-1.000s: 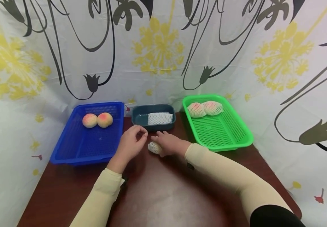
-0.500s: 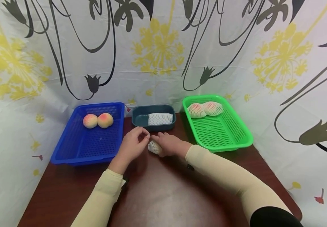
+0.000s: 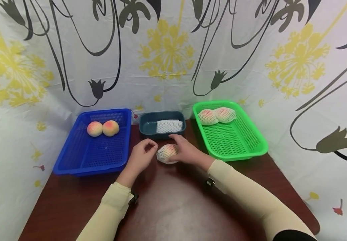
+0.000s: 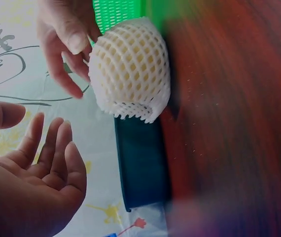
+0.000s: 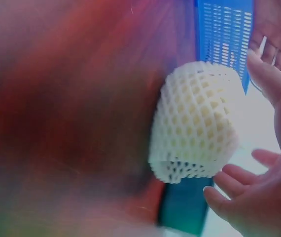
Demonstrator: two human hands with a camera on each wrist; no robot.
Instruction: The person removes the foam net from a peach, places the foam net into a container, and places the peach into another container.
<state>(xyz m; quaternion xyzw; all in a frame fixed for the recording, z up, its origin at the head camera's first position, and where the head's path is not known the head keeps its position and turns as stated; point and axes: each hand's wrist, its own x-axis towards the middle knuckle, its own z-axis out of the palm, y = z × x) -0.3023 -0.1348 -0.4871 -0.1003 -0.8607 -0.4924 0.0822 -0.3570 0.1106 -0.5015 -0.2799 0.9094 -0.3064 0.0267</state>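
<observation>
A peach in a white foam net sleeve (image 3: 166,153) lies on the dark red table, between my two hands. My right hand (image 3: 188,151) is at its right side, with thumb and fingers spread around that side; in the right wrist view the fingers (image 5: 239,180) look straight and loose beside the net. My left hand (image 3: 140,154) hovers just left of the peach, holding nothing. In the left wrist view its fingers (image 4: 56,148) are relaxed and slightly bent, apart from the netted peach (image 4: 130,64). The net's open end shows loose, jagged edges.
Behind the hands stands a dark teal box (image 3: 147,127) with white foam nets (image 3: 169,126) inside. A blue basket (image 3: 95,162) at left holds two bare peaches (image 3: 102,128). A green basket (image 3: 236,140) at right holds two netted peaches (image 3: 217,115). A patterned cloth hangs behind.
My right hand has drawn back to the right and opened from around the netted peach, which now shows much more. My left hand has stayed nearly in place.
</observation>
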